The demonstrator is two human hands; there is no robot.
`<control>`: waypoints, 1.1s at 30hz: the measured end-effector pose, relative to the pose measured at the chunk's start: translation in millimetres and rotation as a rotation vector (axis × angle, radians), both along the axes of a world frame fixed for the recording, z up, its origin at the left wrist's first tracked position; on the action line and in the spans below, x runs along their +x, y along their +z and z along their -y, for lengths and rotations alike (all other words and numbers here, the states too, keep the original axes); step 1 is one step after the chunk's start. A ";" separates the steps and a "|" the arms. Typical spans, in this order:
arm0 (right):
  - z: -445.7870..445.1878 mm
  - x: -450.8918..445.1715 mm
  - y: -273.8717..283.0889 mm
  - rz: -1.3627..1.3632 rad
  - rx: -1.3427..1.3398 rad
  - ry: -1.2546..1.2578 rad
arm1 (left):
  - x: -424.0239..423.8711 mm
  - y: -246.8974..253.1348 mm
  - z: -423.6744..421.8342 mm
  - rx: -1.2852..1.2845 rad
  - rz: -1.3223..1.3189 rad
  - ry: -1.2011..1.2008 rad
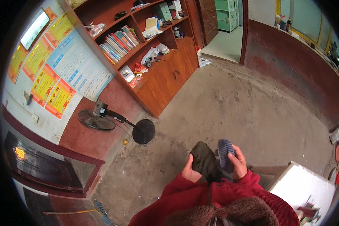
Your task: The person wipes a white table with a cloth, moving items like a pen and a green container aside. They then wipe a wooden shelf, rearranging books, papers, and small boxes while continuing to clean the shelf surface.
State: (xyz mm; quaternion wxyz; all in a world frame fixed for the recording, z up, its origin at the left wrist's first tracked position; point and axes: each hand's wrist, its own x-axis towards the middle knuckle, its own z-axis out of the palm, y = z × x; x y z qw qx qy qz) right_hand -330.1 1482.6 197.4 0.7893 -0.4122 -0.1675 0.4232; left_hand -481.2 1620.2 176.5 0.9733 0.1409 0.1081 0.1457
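Observation:
In my right hand (239,163) I hold an oblong blue-grey ribbed fabric piece (225,154), shaped like an insole or a slipper. The thumb presses on its ribbed face, and the other fingers go behind its right edge. My left hand (190,171) is against the left side of a dark olive cloth surface (204,159), thumb pointing up along its edge. Whether this is a trousered knee or a loose piece of fabric, I cannot tell. The left fingers are partly hidden. Both hands are close together in front of my red corduroy jacket (186,195).
A black pedestal fan (97,120) stands by the left wall. Ahead is a wooden bookcase (165,75) with books and bags, beside an open doorway (221,46). At lower right, a white-topped table (302,183) carries small items. A broom (101,213) lies at lower left.

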 end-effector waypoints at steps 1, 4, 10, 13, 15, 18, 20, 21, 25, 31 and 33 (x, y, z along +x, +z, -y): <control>-16.2 21.3 0.9 0.064 -0.012 0.032 | 22.9 5.1 -10.2 -0.006 0.005 0.011; -68.6 81.6 23.7 0.350 -0.017 0.046 | 90.7 37.6 -45.4 0.034 0.010 0.011; -183.4 171.1 52.0 1.000 0.033 0.058 | 165.2 60.4 -134.5 0.091 0.066 0.126; -243.3 205.5 58.1 1.152 0.080 0.126 | 196.6 60.8 -184.1 0.142 0.057 0.187; -287.1 228.4 54.5 1.280 0.097 0.113 | 218.7 51.6 -221.6 0.187 0.018 0.193; -349.4 266.0 48.0 1.513 0.102 0.127 | 259.9 25.3 -281.4 0.308 -0.018 0.228; -391.1 290.1 49.1 1.683 0.085 0.139 | 290.6 22.1 -326.6 0.363 -0.050 0.272; -409.8 304.3 52.7 1.699 0.061 0.154 | 307.6 25.7 -343.3 0.340 -0.173 0.262; -478.3 358.1 71.5 1.736 0.022 0.135 | 372.9 49.6 -415.8 0.393 -0.183 0.262; -550.2 422.4 64.3 1.556 0.030 -0.018 | 436.9 49.0 -493.1 0.562 -0.216 0.226; -577.7 445.1 64.4 1.417 0.028 -0.019 | 455.4 42.2 -518.8 0.697 -0.252 0.248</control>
